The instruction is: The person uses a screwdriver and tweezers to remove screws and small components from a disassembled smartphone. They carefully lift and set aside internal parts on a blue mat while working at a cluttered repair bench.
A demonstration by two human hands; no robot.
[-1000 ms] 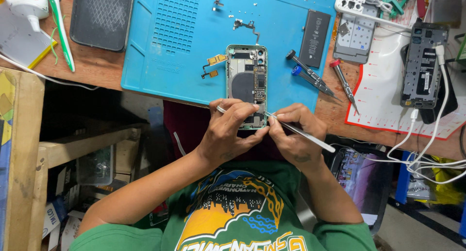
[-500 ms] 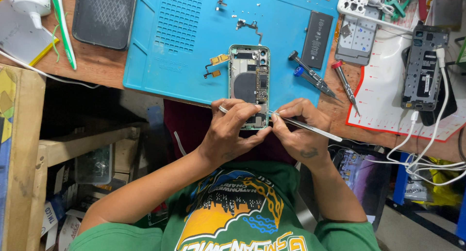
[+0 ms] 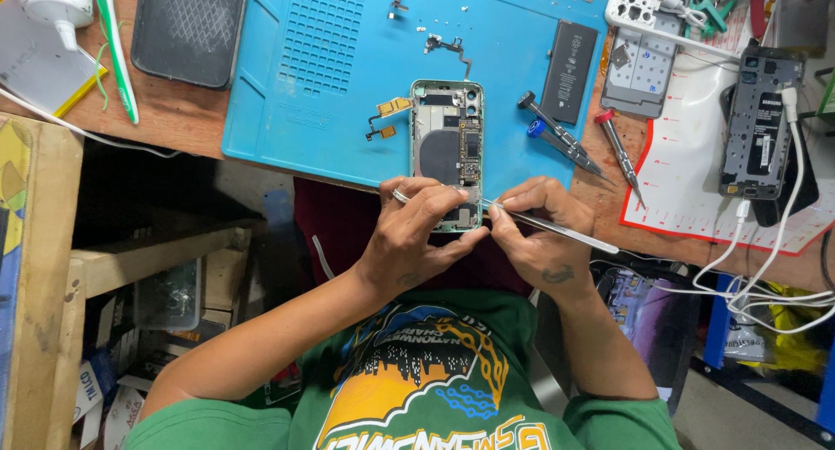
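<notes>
An opened green phone body (image 3: 446, 146) lies on the blue work mat (image 3: 348, 76) at the near edge of the bench, its inner boards showing. My left hand (image 3: 417, 233) grips the phone's lower end, with a ring on one finger. My right hand (image 3: 539, 228) holds a thin metal pry tool (image 3: 557, 228) whose tip touches the phone's lower right corner. Small gold flex parts (image 3: 387, 118) rest just left of the phone.
A black battery (image 3: 570, 72), two screwdrivers (image 3: 561, 141) and a red-tipped one (image 3: 619, 154) lie right of the phone. Another opened phone (image 3: 761, 120) with a white cable sits on a white mat. A dark mesh pad (image 3: 187, 28) and a green-handled brush (image 3: 116, 50) lie at far left.
Both hands have stayed at the phone's lower end; the pry tool lies flatter and its tip sits closer to the phone's corner. The view has shifted slightly.
</notes>
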